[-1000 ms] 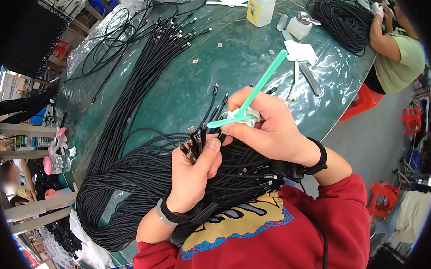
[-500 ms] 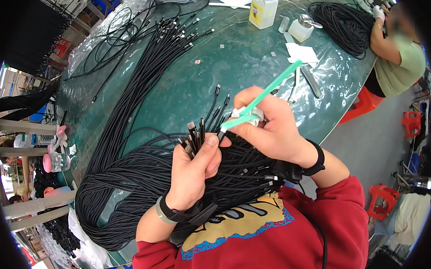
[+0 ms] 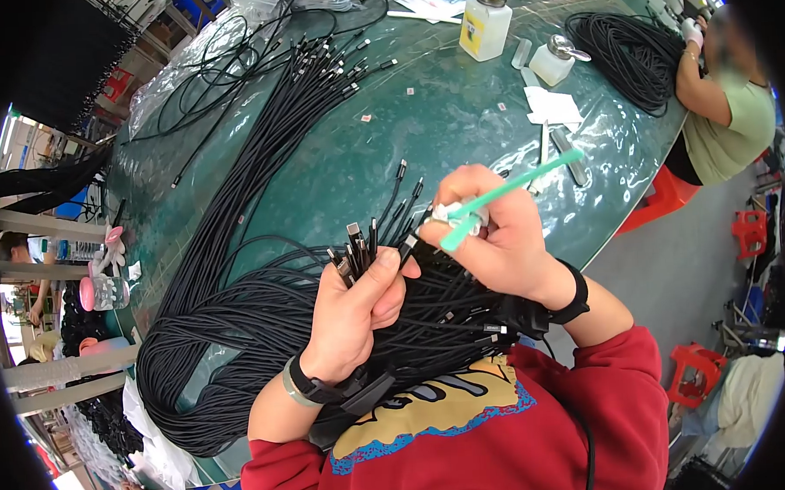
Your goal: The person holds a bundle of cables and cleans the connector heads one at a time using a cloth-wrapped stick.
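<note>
Black cable ends (image 3: 353, 233), one bunch, gripped in the curled left hand (image 3: 351, 308) over the near side of the table (image 3: 423, 138). Green tool (image 3: 531, 179) with white wad (image 3: 452, 213), pinched in the right hand (image 3: 497, 240), just beside. Cable coil (image 3: 621, 60), at the table's right edge

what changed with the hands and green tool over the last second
The right hand has drawn slightly right with the green tool, its long end swinging right and down, its short end away from the plugs. Nothing was let go. The left hand still holds the plugs; the cables lie as before.
</note>
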A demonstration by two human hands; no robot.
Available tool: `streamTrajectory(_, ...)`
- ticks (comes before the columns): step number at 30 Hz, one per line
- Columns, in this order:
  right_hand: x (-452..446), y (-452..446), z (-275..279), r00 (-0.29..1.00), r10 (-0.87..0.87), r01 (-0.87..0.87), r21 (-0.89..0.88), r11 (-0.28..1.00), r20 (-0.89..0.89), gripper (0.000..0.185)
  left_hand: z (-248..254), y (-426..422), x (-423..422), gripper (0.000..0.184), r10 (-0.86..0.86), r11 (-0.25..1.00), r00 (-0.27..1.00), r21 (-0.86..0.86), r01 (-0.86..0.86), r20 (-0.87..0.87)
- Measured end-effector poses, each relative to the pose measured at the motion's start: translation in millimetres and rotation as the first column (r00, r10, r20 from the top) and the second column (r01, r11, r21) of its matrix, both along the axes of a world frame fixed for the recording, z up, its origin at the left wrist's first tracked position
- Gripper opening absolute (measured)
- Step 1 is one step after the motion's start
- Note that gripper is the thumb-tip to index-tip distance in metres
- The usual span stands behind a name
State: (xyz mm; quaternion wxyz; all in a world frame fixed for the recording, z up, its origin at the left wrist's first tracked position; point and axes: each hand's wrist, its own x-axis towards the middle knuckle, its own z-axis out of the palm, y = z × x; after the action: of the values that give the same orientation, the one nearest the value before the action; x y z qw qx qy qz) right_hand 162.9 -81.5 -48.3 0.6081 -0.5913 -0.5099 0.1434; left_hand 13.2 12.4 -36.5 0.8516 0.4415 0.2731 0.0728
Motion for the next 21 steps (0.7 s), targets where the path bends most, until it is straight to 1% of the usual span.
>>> streamTrajectory(1, 0, 1, 0, 1.000, 0.002, -0.002, 0.004, 1.000, 0.008, 0.019, 0, 0, -1, 0.025, -0.003, 1.000, 1.000, -0.022, 0.003, -0.002)
streamTrajectory(3, -2, 3, -5, 0.997, 0.071, -0.073, 0.073, 0.995, 0.024, 0.019, 0, 2, -1, 0.025, -0.008, 0.998, 1.000, -0.063, 0.008, 0.006)
streamTrajectory(4, -3, 3, -7, 0.994, 0.106, -0.109, 0.106, 0.988, 0.034, 0.019, 0, 3, -1, 0.025, -0.005, 0.998, 1.000, -0.056, 0.006, 0.020)
streamTrajectory(7, -2, 3, -3, 0.997, 0.065, -0.069, 0.111, 0.991, 0.041, 0.019, -1, 6, -1, 0.024, -0.037, 0.990, 0.998, -0.135, 0.044, 0.053)
streamTrajectory(8, -1, 3, -2, 0.998, 0.043, -0.047, 0.111, 0.993, 0.038, 0.019, 0, 7, -1, 0.024, -0.035, 0.991, 0.997, -0.128, 0.043, 0.067)
streamTrajectory(11, -3, 5, -3, 0.995, 0.087, -0.092, 0.113, 0.989, 0.049, 0.019, 3, 8, -1, 0.023, -0.079, 0.982, 0.997, -0.170, 0.082, 0.027)
streamTrajectory(12, -4, 5, -4, 0.993, 0.109, -0.113, 0.111, 0.987, 0.044, 0.019, 3, 9, -1, 0.023, -0.077, 0.983, 0.996, -0.167, 0.082, 0.035)
streamTrajectory(15, -5, 6, -8, 0.993, 0.113, -0.117, 0.151, 0.981, 0.038, 0.017, 1, 12, -2, 0.022, -0.087, 0.968, 0.994, -0.232, 0.101, 0.067)
streamTrajectory(17, -8, 5, -9, 0.993, 0.113, -0.116, 0.168, 0.979, 0.031, 0.016, 1, 12, -5, 0.022, -0.081, 0.968, 0.995, -0.234, 0.094, 0.065)
streamTrajectory(19, -10, 5, -5, 1.000, 0.027, -0.027, 0.082, 0.996, 0.001, 0.015, 1, 11, -1, 0.022, -0.094, 0.965, 0.993, -0.236, 0.110, 0.078)
streamTrajectory(20, -6, 3, 1, 0.999, -0.035, 0.035, 0.041, 0.999, 0.013, 0.014, 2, 10, 0, 0.022, -0.081, 0.974, 0.995, -0.209, 0.091, 0.056)
streamTrajectory(21, -6, 1, 6, 0.999, -0.009, 0.006, 0.067, 0.998, 0.047, 0.014, 3, 7, -1, 0.022, -0.074, 0.980, 0.996, -0.181, 0.082, 0.046)
